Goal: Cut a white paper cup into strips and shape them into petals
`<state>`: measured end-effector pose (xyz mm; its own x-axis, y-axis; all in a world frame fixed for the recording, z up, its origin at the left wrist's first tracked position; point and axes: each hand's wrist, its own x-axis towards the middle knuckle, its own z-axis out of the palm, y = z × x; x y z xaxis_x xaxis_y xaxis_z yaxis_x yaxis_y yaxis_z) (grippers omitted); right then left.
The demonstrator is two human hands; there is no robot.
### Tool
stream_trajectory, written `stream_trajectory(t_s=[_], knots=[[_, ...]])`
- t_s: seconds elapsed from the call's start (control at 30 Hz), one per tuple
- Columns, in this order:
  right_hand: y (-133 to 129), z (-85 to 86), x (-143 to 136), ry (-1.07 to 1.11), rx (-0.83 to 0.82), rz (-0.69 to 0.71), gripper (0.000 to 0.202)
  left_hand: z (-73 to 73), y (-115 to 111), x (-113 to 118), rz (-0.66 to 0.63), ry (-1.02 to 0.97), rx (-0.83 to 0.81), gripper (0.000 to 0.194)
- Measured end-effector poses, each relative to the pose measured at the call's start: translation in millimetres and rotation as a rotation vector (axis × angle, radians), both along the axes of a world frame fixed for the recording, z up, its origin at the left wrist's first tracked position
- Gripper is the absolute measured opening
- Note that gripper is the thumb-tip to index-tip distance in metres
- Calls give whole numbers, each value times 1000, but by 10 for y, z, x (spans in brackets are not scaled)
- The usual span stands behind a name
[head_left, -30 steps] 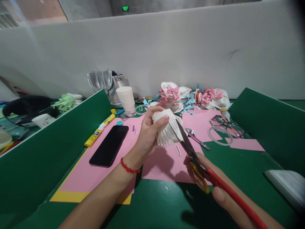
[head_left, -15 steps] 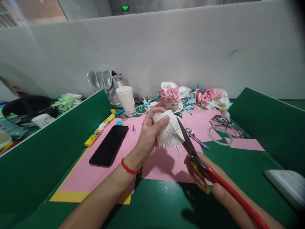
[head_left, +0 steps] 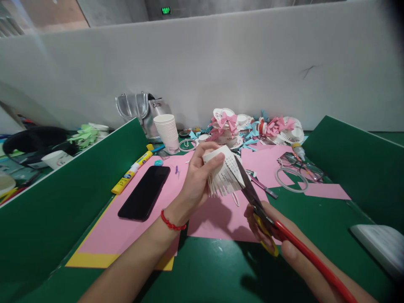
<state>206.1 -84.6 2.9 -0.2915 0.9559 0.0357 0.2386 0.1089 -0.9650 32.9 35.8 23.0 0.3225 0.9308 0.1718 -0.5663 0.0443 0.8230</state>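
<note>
My left hand (head_left: 199, 170), with a red cord bracelet at the wrist, grips a white paper cup (head_left: 226, 170) with printed text; its lower side is cut into narrow strips. My thumb presses on the cup's wall. My right hand (head_left: 268, 227) is closed around scissors (head_left: 252, 195) with one red and one yellow handle. The blades lie along the cup's right edge. Beneath my hands are pink paper sheets (head_left: 214, 223). Part of the right hand's fingers is hidden behind the handles.
On the left lie a black phone (head_left: 145, 193) and a yellow glue stick (head_left: 123, 181). A stack of paper cups (head_left: 167, 132) and a silver bag (head_left: 135, 107) stand behind. Pink and blue paper crafts (head_left: 230, 124) line the back. Green dividers (head_left: 360, 168) flank the table; glasses (head_left: 311, 170) lie right.
Almost nothing differs. Both hands, the cup and the scissors stay in nearly the same place.
</note>
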Motion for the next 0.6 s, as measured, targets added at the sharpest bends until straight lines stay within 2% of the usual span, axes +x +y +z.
stream_trajectory(t_s=[0.07, 0.23, 0.43, 0.6], knots=[[18, 20, -34, 22, -8, 17, 29, 12, -8, 1, 5, -3, -8, 35], [41, 4, -75, 56, -12, 2, 59, 32, -10, 7, 23, -28, -28, 34], [68, -137, -115, 62, -54, -14, 67, 16, 13, -6, -7, -36, -15, 32], [73, -307, -77, 132, -86, -13, 65, 8, 17, -14, -17, -41, -3, 32]])
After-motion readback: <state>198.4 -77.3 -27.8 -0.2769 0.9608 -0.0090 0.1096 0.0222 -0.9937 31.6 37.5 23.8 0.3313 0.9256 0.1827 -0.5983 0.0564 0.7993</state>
